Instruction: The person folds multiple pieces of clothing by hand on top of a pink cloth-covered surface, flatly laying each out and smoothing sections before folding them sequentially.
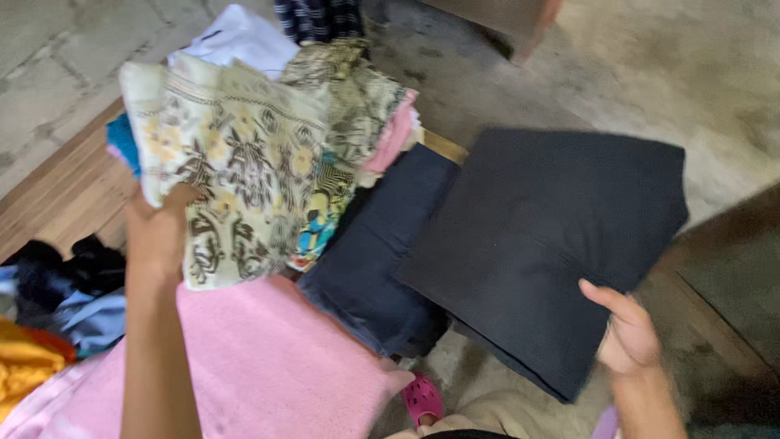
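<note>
Folded clothes are held in both hands above a wooden surface.

A pink towel (268, 366) is spread lowest; a folded black cloth (544, 236) is pinched at its lower edge by the right hand (630, 333) — a cream floral cloth (231, 154) is gripped by the left hand (158, 228).

dark folded cloth (544, 236): matt weave | patterned cloth (236, 154): printed cotton | floor (691, 73): rough concrete

Yellow cloth (20, 366) — cut by the left edge — and motion blur throughout.
</note>
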